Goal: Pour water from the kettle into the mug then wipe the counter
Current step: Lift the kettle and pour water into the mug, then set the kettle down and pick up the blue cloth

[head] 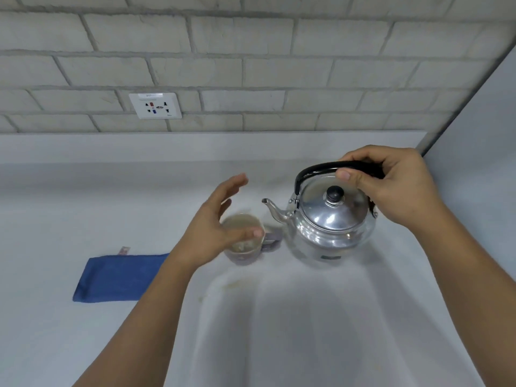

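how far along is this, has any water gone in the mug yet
Nothing looks finished. The kettle sits upright on the counter, lid on, spout toward the mug; whether the mug holds water is too blurred to tell. In hand: the right hand grips the kettle's black handle, while the left hand is open at the mug. Left: pouring, then wiping with the folded blue cloth.

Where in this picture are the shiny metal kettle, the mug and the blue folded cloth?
Shiny metal kettle (333,219), head view, on its domed lid.
Pale ceramic mug (245,256), head view, on its outer wall.
Blue folded cloth (117,277), head view, at its middle.
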`<control>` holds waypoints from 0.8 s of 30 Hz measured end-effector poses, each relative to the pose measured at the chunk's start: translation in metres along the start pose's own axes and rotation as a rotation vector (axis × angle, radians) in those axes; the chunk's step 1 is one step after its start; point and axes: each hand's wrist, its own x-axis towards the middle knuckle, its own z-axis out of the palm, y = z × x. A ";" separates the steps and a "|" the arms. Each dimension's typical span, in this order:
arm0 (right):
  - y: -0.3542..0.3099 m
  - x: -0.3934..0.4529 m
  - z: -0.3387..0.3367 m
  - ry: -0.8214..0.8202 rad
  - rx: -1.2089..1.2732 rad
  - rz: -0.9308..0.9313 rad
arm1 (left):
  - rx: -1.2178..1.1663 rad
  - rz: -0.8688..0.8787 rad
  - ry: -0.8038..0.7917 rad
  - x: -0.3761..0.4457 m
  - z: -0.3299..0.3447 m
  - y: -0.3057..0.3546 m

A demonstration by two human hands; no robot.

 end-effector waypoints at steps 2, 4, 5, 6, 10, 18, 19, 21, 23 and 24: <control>0.003 0.004 -0.004 0.030 0.017 0.004 | -0.024 0.090 0.000 0.015 0.007 0.025; 0.005 0.010 -0.007 0.054 0.036 0.002 | -0.035 0.145 -0.011 0.031 0.016 0.047; 0.005 0.013 -0.008 0.059 0.043 -0.002 | -0.037 0.155 -0.021 0.039 0.021 0.057; 0.006 0.017 -0.009 0.063 0.045 -0.005 | -0.038 0.156 -0.033 0.046 0.026 0.066; 0.011 0.031 -0.012 0.088 0.065 0.012 | -0.053 0.162 -0.064 0.073 0.041 0.085; 0.034 0.050 -0.009 0.121 0.104 0.050 | -0.029 0.164 0.009 0.108 0.056 0.084; 0.040 0.052 -0.008 0.115 0.106 0.054 | -0.015 0.156 0.024 0.111 0.057 0.081; 0.051 0.056 -0.005 0.086 0.103 0.072 | 0.021 0.133 0.054 0.118 0.060 0.073; 0.061 0.060 -0.002 0.049 0.093 0.096 | 0.045 0.106 0.068 0.123 0.063 0.064; 0.066 0.062 -0.001 0.028 0.091 0.108 | 0.051 0.090 0.072 0.125 0.064 0.060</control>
